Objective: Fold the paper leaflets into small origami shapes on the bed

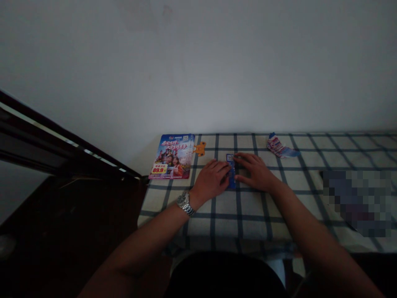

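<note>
A narrow folded blue leaflet (232, 183) lies upright in my view on the checked tablecloth, a printed square code near its top end. My left hand (214, 178), with a metal watch (185, 203) on the wrist, has its bent fingers closed together over the leaflet's left edge. At the right edge, my right hand (256, 171) touches it with fingertips, its thumb and forefinger stretched well apart. To the left of my hands is a stack of colourful flyers (172, 157), the top one marked 89.9. Part of the leaflet is covered by my fingers.
An orange bear-shaped piece (200, 149) sticks out beside the stack. Several folded leaflets (279, 148) lie fanned out at the back right. A blurred-out object (356, 205) rests on the right. The checked table (201, 225) meets a pale wall; a dark railing (62, 140) stands left.
</note>
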Demonstrator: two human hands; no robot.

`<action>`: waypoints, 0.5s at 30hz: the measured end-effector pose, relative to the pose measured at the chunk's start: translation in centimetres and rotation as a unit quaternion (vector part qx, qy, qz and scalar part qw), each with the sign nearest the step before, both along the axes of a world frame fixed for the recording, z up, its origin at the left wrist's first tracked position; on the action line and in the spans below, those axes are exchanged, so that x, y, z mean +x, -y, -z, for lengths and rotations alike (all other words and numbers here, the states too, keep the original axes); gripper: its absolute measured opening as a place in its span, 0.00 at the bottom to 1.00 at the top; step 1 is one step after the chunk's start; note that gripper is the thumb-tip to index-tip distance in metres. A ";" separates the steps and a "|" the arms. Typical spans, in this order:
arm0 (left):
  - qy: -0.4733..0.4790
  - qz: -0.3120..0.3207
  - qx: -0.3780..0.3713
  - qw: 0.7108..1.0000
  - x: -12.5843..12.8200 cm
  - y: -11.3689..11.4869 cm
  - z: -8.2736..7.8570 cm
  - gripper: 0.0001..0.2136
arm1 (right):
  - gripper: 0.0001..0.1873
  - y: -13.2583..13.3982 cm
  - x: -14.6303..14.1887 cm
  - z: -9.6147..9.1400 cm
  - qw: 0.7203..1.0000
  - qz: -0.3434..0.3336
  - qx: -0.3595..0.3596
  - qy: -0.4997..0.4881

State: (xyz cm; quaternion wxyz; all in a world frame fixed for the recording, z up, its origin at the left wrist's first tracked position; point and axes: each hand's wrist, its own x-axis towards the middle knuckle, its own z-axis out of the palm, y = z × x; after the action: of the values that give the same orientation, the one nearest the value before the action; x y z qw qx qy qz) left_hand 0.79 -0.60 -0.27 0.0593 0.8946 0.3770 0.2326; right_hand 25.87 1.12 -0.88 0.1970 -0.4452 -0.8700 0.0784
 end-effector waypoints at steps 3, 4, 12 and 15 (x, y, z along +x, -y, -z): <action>0.006 0.001 -0.004 1.000 -0.1 0.0 -0.3 0.16 | 0.30 -0.1 -0.3 -0.3 1.000 0.001 0.005 -0.007; 0.007 -0.001 -0.005 1.000 -0.1 0.0 -0.4 0.16 | 0.29 -0.1 -0.3 -0.3 1.000 0.000 0.006 -0.005; 0.016 -0.066 0.003 0.998 -0.7 -0.4 -0.2 0.17 | 0.21 -0.2 -0.3 -0.1 0.999 0.017 0.014 -0.030; 0.024 -0.067 -0.004 0.997 -1.0 -0.8 0.0 0.15 | 0.20 -0.2 -0.3 0.0 0.999 0.016 0.015 -0.032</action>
State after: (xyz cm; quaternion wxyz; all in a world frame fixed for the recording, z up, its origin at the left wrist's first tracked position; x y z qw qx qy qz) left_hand -0.18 0.16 -0.29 0.0562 0.8611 0.4354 0.2564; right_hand 25.57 1.27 -0.90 0.2327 -0.4538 -0.8568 0.0766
